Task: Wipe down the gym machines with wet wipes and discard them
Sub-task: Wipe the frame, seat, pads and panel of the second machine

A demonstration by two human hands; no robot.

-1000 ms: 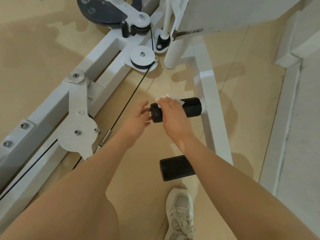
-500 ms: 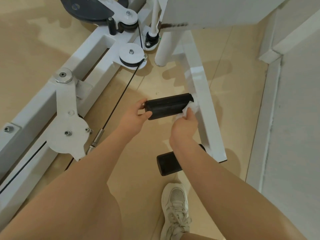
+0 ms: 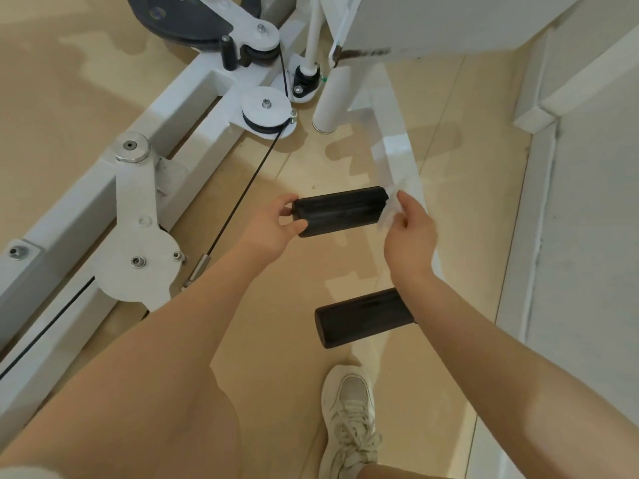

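A black foam roller pad (image 3: pixel 340 210) sticks out leftward from the white upright bar (image 3: pixel 397 157) of the gym machine. My left hand (image 3: pixel 273 229) grips the pad's free left end with thumb and fingers curled round it. At the pad's right end, where it meets the bar, my right hand (image 3: pixel 409 229) pinches a crumpled white wet wipe (image 3: pixel 389 214). A second black roller pad (image 3: pixel 363 318) sits lower on the same bar, partly hidden behind my right forearm.
The machine's white base frame (image 3: pixel 79 216) runs diagonally on the left with pulleys (image 3: pixel 266 114) and a black cable (image 3: pixel 238 202). A white wall and skirting (image 3: pixel 539 202) close the right side. My shoe (image 3: pixel 349 420) stands on the tan floor below the lower pad.
My right hand slid the wipe from the pad's left part along to its right end and now holds it at the bar. My left hand shifted onto the pad's left end.
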